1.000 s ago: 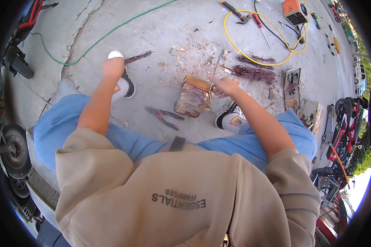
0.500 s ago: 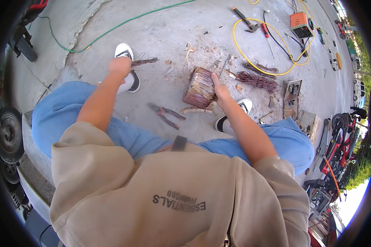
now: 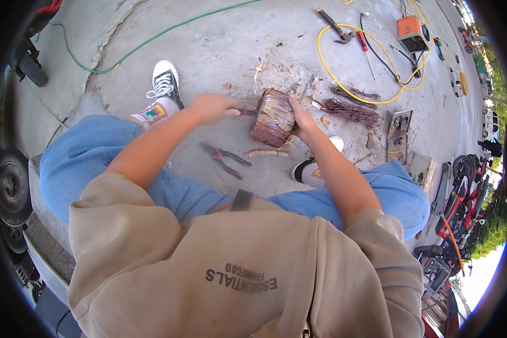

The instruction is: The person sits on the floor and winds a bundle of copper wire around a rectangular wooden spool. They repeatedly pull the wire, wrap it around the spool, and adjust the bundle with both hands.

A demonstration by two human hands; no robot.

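Observation:
A thick block-shaped copper wire coil [image 3: 272, 123], brown and worn, rests on the concrete between my feet. My right hand [image 3: 303, 119] grips its right side, thumb on the top edge. On the left, my left hand [image 3: 215, 108] is closed on a thin bundle of dark copper wire [image 3: 247, 112], whose free end reaches the coil's left side. Whether strands join bundle and coil is too fine to see. Nearer to me lie pliers [image 3: 226, 160] with red and black handles, jaws to the left, beside a curved tan strip [image 3: 266, 152].
Bundled reddish wire [image 3: 352, 112] lies right of the coil, near a rusty metal piece [image 3: 399, 135]. Farther off are a hammer [image 3: 336, 27], a red screwdriver [image 3: 366, 48], a looped yellow hose [image 3: 328, 72] and an orange machine [image 3: 412, 34]. A green hose [image 3: 152, 46] crosses the far left.
My left hand has moved right with the wire bundle, from above my left shoe to beside the coil. My right hand stays on the coil, which has barely shifted.

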